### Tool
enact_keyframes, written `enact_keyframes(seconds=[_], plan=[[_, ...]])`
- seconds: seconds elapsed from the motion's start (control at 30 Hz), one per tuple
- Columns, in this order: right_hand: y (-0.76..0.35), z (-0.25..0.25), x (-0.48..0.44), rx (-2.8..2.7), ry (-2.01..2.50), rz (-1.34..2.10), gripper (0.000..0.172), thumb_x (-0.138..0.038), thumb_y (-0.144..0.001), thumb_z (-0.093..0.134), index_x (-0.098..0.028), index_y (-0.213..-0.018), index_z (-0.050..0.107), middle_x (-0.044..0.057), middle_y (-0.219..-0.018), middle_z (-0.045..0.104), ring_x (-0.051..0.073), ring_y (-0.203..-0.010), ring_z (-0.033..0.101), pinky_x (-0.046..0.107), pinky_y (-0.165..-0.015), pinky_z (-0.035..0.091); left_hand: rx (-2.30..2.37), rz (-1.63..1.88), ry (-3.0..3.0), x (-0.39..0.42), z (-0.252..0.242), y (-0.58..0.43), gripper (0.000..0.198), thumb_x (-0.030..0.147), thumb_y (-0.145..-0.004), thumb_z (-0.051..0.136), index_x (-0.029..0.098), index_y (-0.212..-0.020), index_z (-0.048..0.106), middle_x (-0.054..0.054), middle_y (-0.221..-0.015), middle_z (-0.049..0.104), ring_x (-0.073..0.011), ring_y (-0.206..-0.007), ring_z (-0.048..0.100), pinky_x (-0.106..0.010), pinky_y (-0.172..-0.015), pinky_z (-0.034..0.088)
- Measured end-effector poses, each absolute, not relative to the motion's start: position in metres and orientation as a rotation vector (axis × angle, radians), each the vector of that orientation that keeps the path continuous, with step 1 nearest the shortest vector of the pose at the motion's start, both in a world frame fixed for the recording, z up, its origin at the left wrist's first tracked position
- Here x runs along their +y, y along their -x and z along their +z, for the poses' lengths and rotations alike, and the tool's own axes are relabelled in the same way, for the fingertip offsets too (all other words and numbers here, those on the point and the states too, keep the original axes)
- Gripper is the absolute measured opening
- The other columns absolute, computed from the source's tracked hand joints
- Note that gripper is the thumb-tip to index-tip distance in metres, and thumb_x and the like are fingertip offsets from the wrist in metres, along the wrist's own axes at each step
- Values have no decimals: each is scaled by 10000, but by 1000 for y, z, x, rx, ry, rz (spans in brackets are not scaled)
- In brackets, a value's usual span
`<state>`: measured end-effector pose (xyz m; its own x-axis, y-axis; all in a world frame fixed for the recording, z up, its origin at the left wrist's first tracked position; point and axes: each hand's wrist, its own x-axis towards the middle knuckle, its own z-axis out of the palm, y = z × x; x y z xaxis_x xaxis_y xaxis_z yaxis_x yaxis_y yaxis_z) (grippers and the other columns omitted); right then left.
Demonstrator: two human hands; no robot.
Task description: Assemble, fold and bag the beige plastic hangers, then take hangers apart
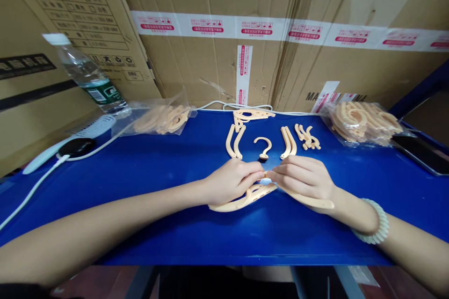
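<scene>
My left hand [234, 179] and my right hand [303, 177] meet near the middle of the blue table, fingertips pinched around a small peach part [265, 175]. Below my left hand lies a curved peach arm piece [242, 200] with slots. Another curved piece [315, 202] sticks out under my right palm. A peach hook [264, 147] with a dark base rests just beyond my fingers. Paired curved pieces lie left [235, 142] and right [288, 142] of the hook. Several short pieces [307, 137] are piled farther right.
Bagged peach parts lie at the back left [164, 118] and back right [363, 121]. A water bottle [91, 76], a pale brush [87, 128], a black puck [77, 147] with a white cable and a phone [423, 154] are around them. Cardboard boxes [210, 69] stand behind.
</scene>
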<state>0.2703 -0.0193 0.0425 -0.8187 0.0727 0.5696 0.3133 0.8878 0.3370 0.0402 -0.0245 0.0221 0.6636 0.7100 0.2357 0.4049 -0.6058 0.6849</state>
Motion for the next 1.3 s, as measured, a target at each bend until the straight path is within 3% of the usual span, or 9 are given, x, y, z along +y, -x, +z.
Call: enact_keyframes(seconds=[0.2, 0.3, 0.43, 0.57, 0.63, 0.7, 0.87, 1.0, 1.3], plan=[[-269, 51, -23, -2460, 146, -632, 161, -81, -920, 622, -206, -843, 688, 28, -767, 718, 176, -722, 659, 313, -620, 553, 843, 679, -2210, -24, 23, -41, 351, 260, -1021, 370, 179, -727, 544, 26, -596, 536, -110, -556, 497, -225, -594, 362], [-270, 57, -28, -2464, 212, -472, 170, -95, -954, 574, -208, -976, 699, 55, -858, 737, 188, -793, 682, 319, -669, 555, 865, 693, -2085, -24, 24, -40, 363, 286, -1026, 364, 179, -725, 537, 24, -579, 565, -111, -548, 527, -219, -603, 398], [-279, 61, -16, -2236, 505, -160, 253, -125, -1001, 473, -244, -1092, 677, 67, -924, 727, 186, -835, 681, 343, -749, 558, 849, 703, -1820, -22, 19, -39, 375, 428, -1034, 386, 174, -814, 551, 22, -600, 597, -110, -494, 556, -215, -540, 426], [-305, 75, 14, -2013, 791, -65, 113, -206, -970, 551, -224, -956, 661, 84, -1000, 727, 202, -854, 680, 355, -754, 559, 720, 691, -1436, -16, 11, -39, 438, 576, -974, 481, 157, -873, 556, -25, -649, 653, -124, -488, 596, -218, -489, 465], [-325, 85, 28, -1978, 987, 83, 102, -274, -953, 571, -208, -956, 648, 96, -1011, 724, 206, -819, 690, 332, -683, 565, 679, 699, -1319, -13, 9, -39, 408, 543, -928, 584, 136, -918, 584, -67, -701, 697, -141, -559, 641, -230, -552, 510], [-346, 91, 41, -2055, 1183, 278, 168, -316, -918, 595, -183, -1006, 647, 75, -863, 716, 204, -722, 684, 305, -594, 548, 629, 726, -1248, -11, 8, -37, 375, 480, -865, 693, 127, -947, 597, -97, -759, 732, -158, -621, 672, -242, -608, 533], [-376, 83, 65, -2200, 1722, 423, 326, -234, -884, 539, -101, -1135, 698, 10, -587, 633, 147, -472, 567, 260, -475, 454, 531, 829, -1148, -7, 4, -33, 341, 401, -822, 751, 128, -965, 607, -148, -919, 775, -195, -737, 713, -289, -707, 560], [-372, 67, 72, -2180, 1841, 429, 464, -222, -899, 492, -75, -1315, 634, 24, -636, 688, 163, -541, 616, 256, -529, 472, 506, 872, -1118, -6, 3, -32, 290, 334, -826, 745, 125, -974, 607, -166, -998, 776, -226, -814, 728, -356, -811, 569], [-363, 65, 72, -2253, 1962, 230, 425, -220, -913, 481, -77, -1257, 686, 72, -725, 724, 207, -656, 665, 286, -670, 501, 657, 930, -1046, -12, 16, -37, 198, 304, -881, 698, 134, -949, 623, -131, -1020, 762, -205, -822, 711, -329, -755, 568]])
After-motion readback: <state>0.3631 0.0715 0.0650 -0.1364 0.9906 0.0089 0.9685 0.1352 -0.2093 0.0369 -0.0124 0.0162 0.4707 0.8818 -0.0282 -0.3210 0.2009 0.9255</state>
